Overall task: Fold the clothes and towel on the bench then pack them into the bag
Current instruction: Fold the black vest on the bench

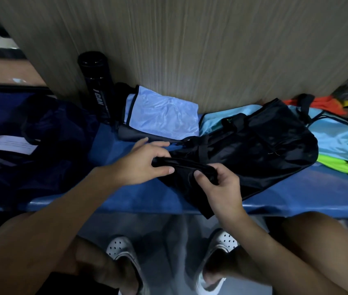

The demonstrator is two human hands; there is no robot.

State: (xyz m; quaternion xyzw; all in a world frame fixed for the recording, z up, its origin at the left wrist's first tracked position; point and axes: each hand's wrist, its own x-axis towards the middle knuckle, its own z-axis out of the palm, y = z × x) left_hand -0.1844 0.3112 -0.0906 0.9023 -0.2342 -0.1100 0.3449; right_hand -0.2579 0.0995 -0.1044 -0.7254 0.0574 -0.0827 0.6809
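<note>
A black bag [260, 145] lies on the blue bench [139, 199], right of centre. Both hands hold the bag's near edge: my left hand [143, 165] grips the black rim on its left end, and my right hand [222, 186] pinches the same rim between thumb and fingers. A folded light blue garment [164, 116] lies on a dark folded piece at the back of the bench. Dark navy clothing [47, 145] is heaped at the left. Light blue and neon green clothes [336, 141] lie under and behind the bag on the right.
A tall black bottle [97, 81] stands against the wooden wall panel [190, 39] behind the bench. Orange and yellow items [326, 105] sit at the far right. White paper [9, 143] lies on the left. My feet in white perforated shoes [122, 250] are on the floor below.
</note>
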